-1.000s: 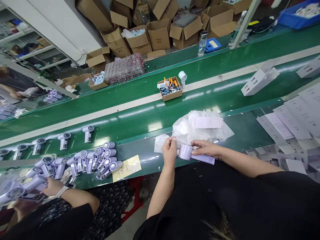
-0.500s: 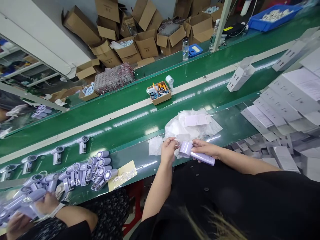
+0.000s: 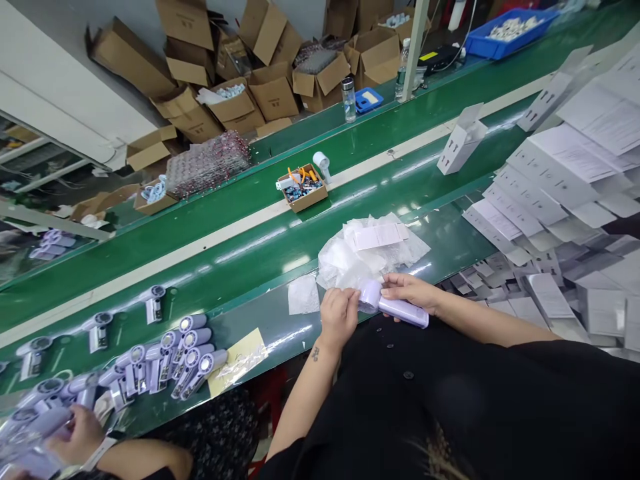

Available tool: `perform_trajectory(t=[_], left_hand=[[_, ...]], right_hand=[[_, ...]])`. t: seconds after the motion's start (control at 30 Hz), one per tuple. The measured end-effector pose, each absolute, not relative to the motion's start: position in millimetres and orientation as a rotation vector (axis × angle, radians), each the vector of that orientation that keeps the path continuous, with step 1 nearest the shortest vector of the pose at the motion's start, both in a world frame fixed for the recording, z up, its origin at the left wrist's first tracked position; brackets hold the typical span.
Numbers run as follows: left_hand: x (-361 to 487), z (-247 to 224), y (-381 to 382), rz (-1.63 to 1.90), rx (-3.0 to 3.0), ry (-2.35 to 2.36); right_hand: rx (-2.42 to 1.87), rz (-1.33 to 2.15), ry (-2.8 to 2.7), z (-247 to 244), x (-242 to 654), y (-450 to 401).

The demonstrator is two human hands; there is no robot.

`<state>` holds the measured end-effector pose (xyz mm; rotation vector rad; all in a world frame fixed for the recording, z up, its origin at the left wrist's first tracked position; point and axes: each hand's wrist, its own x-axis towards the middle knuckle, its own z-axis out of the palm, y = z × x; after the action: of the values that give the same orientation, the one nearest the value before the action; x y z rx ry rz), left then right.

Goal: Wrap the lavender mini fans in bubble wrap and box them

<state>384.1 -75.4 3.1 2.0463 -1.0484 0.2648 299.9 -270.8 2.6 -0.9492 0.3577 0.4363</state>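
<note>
A lilac handheld device [image 3: 404,312] with a round head lies across my right hand [image 3: 407,293], whose fingers are wrapped round it near the neck. My left hand [image 3: 341,313] is closed at the head's left side, pinching the edge of a thin clear plastic bag [image 3: 356,275] there. Just beyond my hands, a heap of translucent white bags [image 3: 337,257] rests on the green bench, with a folded white paper [image 3: 381,236] on top. One flat white bag [image 3: 303,295] lies left of the heap.
White boxes and papers [image 3: 545,180] are stacked at the right. A small parts carton [image 3: 307,197] stands on the conveyor. Lilac devices [image 3: 193,360] crowd the left bench beside a yellow sheet [image 3: 240,360]. A co-worker's hand [image 3: 83,433] is at lower left.
The view has shifted, so the surroundings appear further left. My left hand has turned and closed in front of the device's head. The co-worker's hands have moved.
</note>
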Motion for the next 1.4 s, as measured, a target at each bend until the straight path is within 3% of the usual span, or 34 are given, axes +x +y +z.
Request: perform_trajectory(t=[0.3, 0.53, 0.73, 0.9, 1.1, 1.4], left_hand=[[353, -12, -56, 0.273, 2.109, -1.132], [354, 0, -85, 0.194, 1.961, -1.734], [362, -14, -83, 0.32, 2.034, -1.301], [364, -23, -87, 0.031, 1.951, -0.952], [380, -10, -110, -0.081, 1.849, -0.934], [367, -40, -96, 0.472, 2.156, -1.32]], right_hand=[[-0.953, 0.407, 0.41, 7, 281, -258], [-0.989, 0.283, 0.478, 1, 281, -258], [-0.782, 0.291, 0.443, 0, 282, -278], [-0.723, 0.206, 0.459, -4, 287, -281], [-0.694, 0.222, 0.479, -12, 285, -269], [-0.703, 0.124, 0.535, -9, 282, -265]])
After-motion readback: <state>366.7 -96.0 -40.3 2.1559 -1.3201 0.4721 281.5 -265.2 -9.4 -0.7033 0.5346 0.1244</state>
